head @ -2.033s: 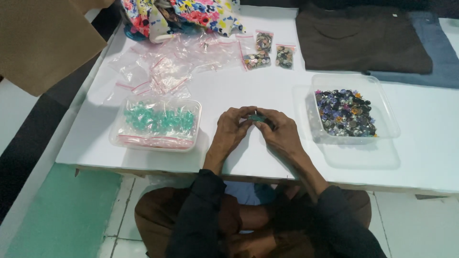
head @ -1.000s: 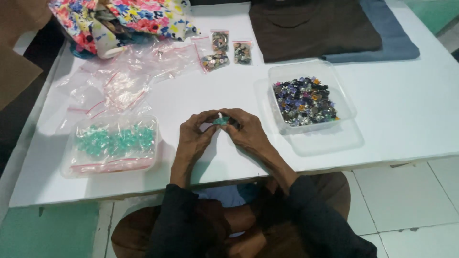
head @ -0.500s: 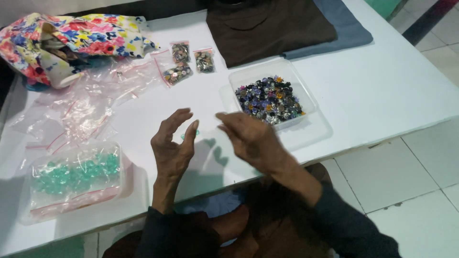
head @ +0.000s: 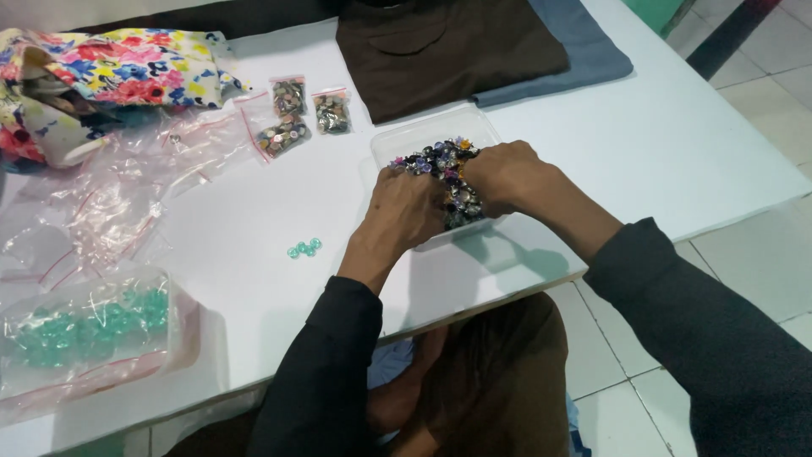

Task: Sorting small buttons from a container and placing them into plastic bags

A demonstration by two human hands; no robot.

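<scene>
A clear plastic tub [head: 404,135] on the white table [head: 254,279] holds a heap of small dark, multicoloured beads [head: 436,157]. My left hand [head: 404,213] rests on the near left part of the heap, fingers curled into the beads. My right hand [head: 505,173] digs into the right side of the heap, knuckles up. What the fingers hold is hidden. A few small teal beads [head: 304,248] lie loose on the table to the left of my left hand.
Another clear tub [head: 85,326] of teal beads sits at the near left. Empty zip bags [head: 110,199] lie spread behind it, with three small filled bags [head: 300,110] further back. A floral cloth [head: 110,72] lies far left, folded brown [head: 448,42] and blue [head: 584,46] garments at the back.
Both hands came apart from in front of me and moved right into the tub of dark beads. The small teal beads they held now lie on the table.
</scene>
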